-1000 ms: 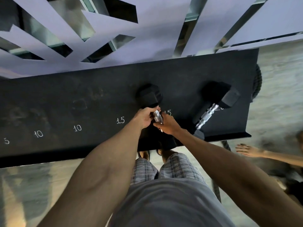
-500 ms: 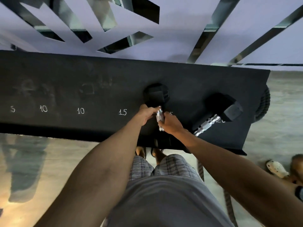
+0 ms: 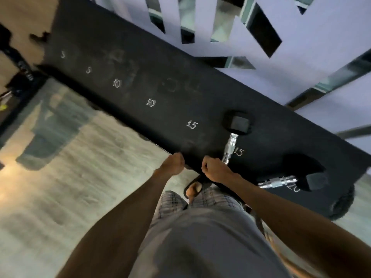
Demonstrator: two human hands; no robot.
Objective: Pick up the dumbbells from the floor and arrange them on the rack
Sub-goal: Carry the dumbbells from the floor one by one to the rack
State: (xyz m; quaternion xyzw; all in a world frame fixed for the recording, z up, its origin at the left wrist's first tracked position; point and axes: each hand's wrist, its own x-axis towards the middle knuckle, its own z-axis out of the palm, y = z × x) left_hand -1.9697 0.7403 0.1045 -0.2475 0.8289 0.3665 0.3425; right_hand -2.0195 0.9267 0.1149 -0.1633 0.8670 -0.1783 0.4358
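Observation:
A black rack shelf (image 3: 152, 77) runs diagonally across the view, with chalked numbers 5, 10, 15 and 20 along it. A black hex dumbbell (image 3: 230, 144) with a chrome handle lies on the shelf at the second 15 mark. A larger dumbbell (image 3: 281, 181) rests at the 20 mark to its right. My left hand (image 3: 173, 163) hangs at the shelf's front edge, fingers curled, holding nothing. My right hand (image 3: 215, 169) is a loose fist just below the chrome handle's near end, apart from the bar.
The pale floor (image 3: 80, 177) lies left of my legs. Dark gym gear (image 3: 18, 77) stands at the far left end of the rack. A thick dark rope coil (image 3: 341, 205) sits beyond the rack's right end. A wall with mirror strips is behind.
Both hands have come off the 15 dumbbell's handle and drawn back to the shelf's front edge. The dumbbell stays on the rack. My view has swung left and tilted.

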